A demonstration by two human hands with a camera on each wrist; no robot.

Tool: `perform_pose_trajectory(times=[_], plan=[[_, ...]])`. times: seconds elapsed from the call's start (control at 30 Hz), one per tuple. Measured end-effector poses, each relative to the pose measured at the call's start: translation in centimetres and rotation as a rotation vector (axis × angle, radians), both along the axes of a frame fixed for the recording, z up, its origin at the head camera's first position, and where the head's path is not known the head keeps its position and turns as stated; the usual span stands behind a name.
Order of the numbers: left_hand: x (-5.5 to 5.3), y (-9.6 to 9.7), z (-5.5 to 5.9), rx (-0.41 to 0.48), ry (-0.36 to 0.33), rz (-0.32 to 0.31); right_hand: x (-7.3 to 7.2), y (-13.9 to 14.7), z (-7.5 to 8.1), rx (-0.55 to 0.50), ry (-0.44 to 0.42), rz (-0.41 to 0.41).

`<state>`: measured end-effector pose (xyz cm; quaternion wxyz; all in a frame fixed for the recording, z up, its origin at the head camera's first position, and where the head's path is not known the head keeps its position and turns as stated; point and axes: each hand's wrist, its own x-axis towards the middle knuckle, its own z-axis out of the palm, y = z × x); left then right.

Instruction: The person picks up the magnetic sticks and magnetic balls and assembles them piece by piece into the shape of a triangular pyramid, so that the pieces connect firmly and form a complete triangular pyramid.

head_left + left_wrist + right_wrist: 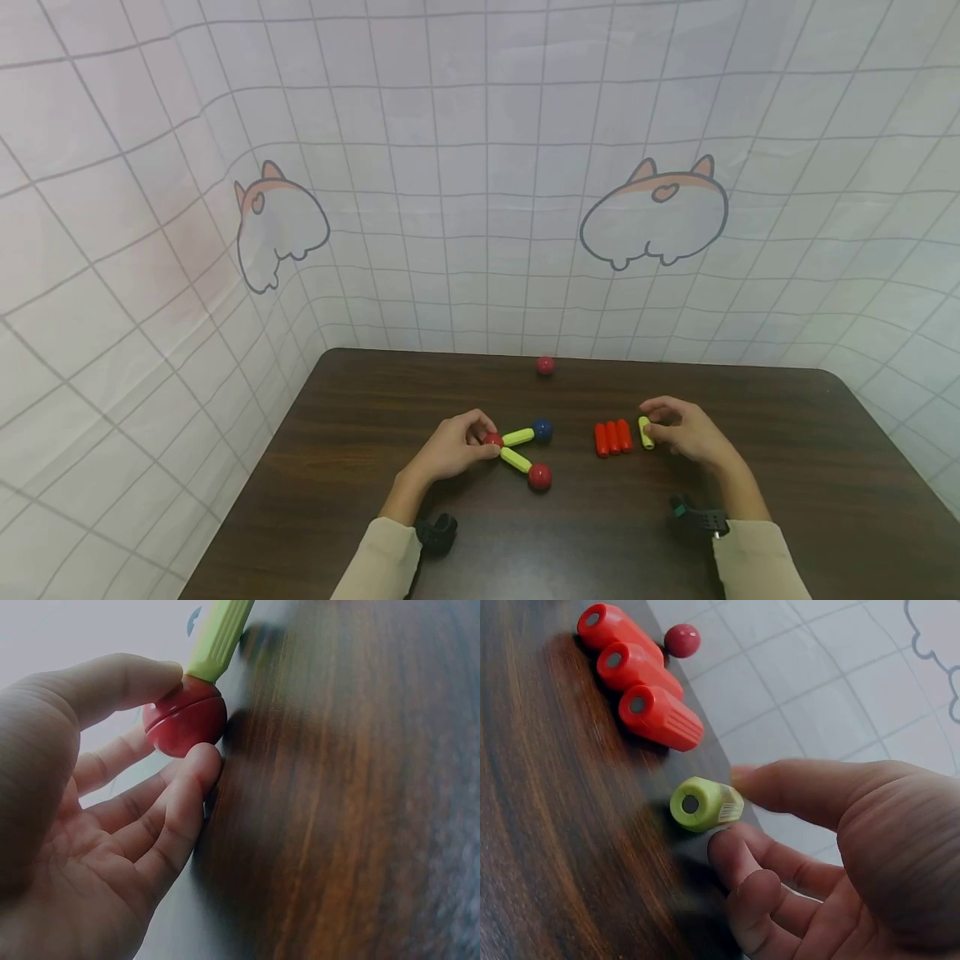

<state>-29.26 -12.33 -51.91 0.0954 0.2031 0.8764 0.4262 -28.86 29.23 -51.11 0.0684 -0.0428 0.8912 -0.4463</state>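
My left hand (453, 446) pinches a red ball (185, 720) between thumb and fingers. Two yellow-green magnetic sticks (517, 437) run out from this ball in a V; one ends at a blue ball (542, 430), the other at a second red ball (540, 477). On the right, my right hand (686, 432) has thumb and fingertips on either side of a loose yellow-green magnetic stick (705, 805), right at its surface. That stick's grey round end faces the right wrist camera. The remaining fingers of the right hand are bent beneath.
Three red magnetic sticks (613, 437) lie side by side just left of the right hand. Another red ball (545, 366) sits near the far edge of the dark wooden table (360, 400). A white checked curtain (480, 208) hangs behind and at both sides.
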Motion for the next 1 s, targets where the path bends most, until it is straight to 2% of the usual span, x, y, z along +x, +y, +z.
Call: perform_pose_trajectory(times=[0.67, 1.0], plan=[[0.15, 0.06, 0.2, 0.01, -0.021, 0.01, 0.01, -0.01, 0.17, 0.013, -0.013, 0.012], [0.22, 0.08, 0.18, 0.014, -0.014, 0.002, 0.18, -0.42, 0.49, 0.104, -0.012, -0.022]])
